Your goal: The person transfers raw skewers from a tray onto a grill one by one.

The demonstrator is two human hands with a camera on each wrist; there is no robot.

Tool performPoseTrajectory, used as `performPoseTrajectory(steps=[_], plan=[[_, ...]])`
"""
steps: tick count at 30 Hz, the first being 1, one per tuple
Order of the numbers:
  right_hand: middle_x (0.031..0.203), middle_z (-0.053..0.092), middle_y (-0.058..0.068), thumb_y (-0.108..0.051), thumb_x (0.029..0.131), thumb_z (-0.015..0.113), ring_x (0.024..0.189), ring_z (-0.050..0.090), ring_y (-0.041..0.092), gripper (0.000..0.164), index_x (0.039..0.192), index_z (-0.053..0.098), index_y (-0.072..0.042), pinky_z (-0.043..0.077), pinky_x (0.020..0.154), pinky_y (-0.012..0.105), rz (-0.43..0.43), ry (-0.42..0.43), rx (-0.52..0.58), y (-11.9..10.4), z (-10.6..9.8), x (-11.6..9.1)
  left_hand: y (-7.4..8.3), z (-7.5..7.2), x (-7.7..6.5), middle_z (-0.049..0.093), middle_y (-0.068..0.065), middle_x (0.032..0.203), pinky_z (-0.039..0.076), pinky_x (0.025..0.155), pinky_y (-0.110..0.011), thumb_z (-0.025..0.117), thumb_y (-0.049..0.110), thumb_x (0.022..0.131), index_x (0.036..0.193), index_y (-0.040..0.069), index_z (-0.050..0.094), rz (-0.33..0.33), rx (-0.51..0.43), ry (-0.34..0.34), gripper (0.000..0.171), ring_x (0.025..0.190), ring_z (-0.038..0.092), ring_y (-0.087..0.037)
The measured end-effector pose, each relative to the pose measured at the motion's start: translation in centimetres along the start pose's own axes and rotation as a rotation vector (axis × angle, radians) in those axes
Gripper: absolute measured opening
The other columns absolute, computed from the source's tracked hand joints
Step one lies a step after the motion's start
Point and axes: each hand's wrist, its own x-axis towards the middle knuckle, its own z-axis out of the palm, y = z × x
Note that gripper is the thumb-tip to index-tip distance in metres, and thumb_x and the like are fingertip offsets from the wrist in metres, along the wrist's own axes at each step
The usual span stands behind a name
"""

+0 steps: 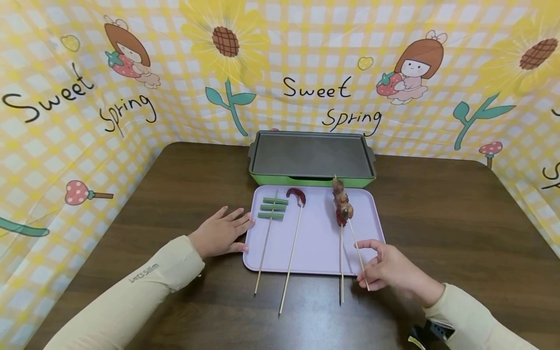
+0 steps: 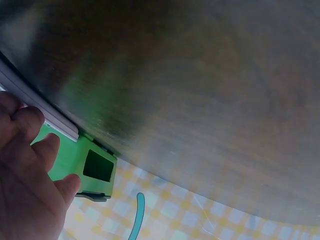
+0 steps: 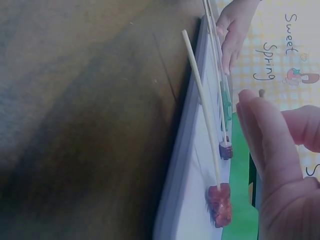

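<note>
My left hand (image 1: 220, 234) lies with spread fingers at the left edge of a lilac tray (image 1: 315, 253), fingertips against the rim. In my right hand (image 1: 387, 267), thumb and fingers pinch the stick of a skewer with brown chunks (image 1: 343, 194). That skewer tilts over the tray's right side and partly covers another skewer of reddish meat (image 3: 220, 205), which lies on the tray. A skewer of green bean pieces (image 1: 272, 208) and a skewer with a curled red shrimp (image 1: 297, 194) lie toward the left. Their sticks overhang the front rim.
Behind the tray stands a green grill with a dark flat plate (image 1: 312, 155). All of it sits on a brown wooden table (image 1: 197, 170). A yellow checked cloth (image 1: 302, 58) with printed flowers and figures hangs around the back and sides.
</note>
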Motion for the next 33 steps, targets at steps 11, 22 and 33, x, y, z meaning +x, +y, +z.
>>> performPoseTrajectory(steps=[11, 22, 33], plan=[[0.073, 0.068, 0.014, 0.012, 0.08, 0.056, 0.063, 0.065, 0.015, 0.069, 0.139, 0.021, 0.013, 0.057, 0.059, 0.032, 0.011, 0.044, -0.016, -1.4, -0.9, 1.0, 0.1, 0.2, 0.0, 0.042, -0.014, 0.146, 0.024, 0.107, -0.059, 0.052, 0.051, 0.093, 0.143, 0.005, 0.045, -0.004, 0.0, -0.007, 0.068, 0.137, 0.032, -0.036], [0.075, 0.069, 0.015, 0.013, 0.083, 0.057, 0.067, 0.067, 0.016, 0.07, 0.142, 0.02, 0.013, 0.057, 0.062, 0.031, -0.018, 0.153, -0.034, -1.4, -2.8, 3.2, -0.1, 0.0, 0.1, 0.043, -0.013, 0.146, 0.023, 0.108, -0.058, 0.051, 0.05, 0.093, 0.143, 0.006, 0.046, 0.005, 0.015, 0.001, 0.067, 0.138, 0.032, -0.035], [0.072, 0.068, 0.009, 0.015, 0.084, 0.052, 0.064, 0.067, 0.014, 0.072, 0.146, 0.016, 0.01, 0.057, 0.063, 0.03, 0.007, 0.186, 0.05, -3.0, -3.9, 4.8, -0.2, -0.3, 0.0, 0.041, -0.014, 0.147, 0.022, 0.108, -0.059, 0.051, 0.051, 0.093, 0.144, 0.005, 0.044, -0.007, 0.012, -0.02, 0.069, 0.139, 0.03, -0.035]])
